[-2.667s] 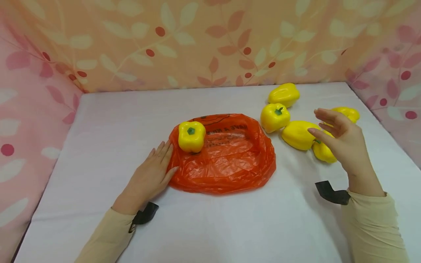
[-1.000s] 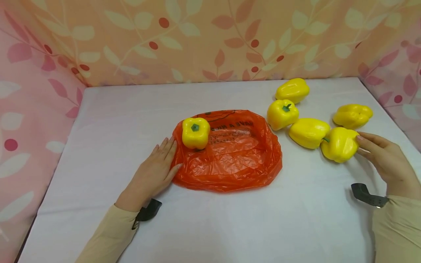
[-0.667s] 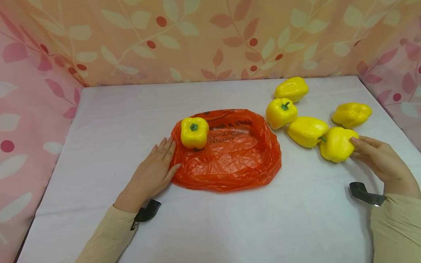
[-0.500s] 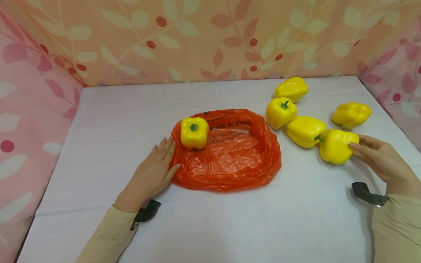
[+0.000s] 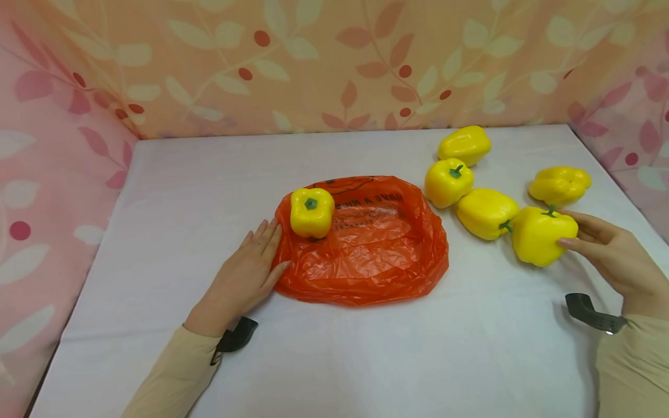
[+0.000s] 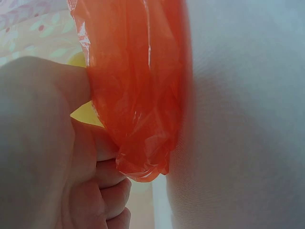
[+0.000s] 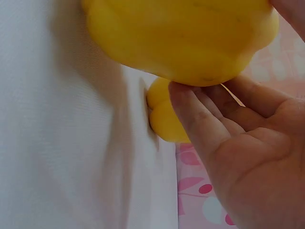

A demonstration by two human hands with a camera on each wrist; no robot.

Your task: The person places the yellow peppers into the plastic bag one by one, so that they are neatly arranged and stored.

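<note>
Because the right hand (image 5: 614, 259) pinches one pepper (image 5: 542, 238) between fingertips alone, it could slip; the left hand (image 5: 239, 271), straight-fingered, touches the bag (image 5: 366, 255).

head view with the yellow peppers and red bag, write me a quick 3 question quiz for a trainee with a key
1. How many yellow peppers show in the head view, counting all of them?
2. True or false: the left hand is lifted clear of the red bag.
3. What does the right hand hold? A) the red bag B) one yellow pepper C) nothing

Key: 1. Six. 2. False; it touches the bag's left edge. 3. B.
</note>
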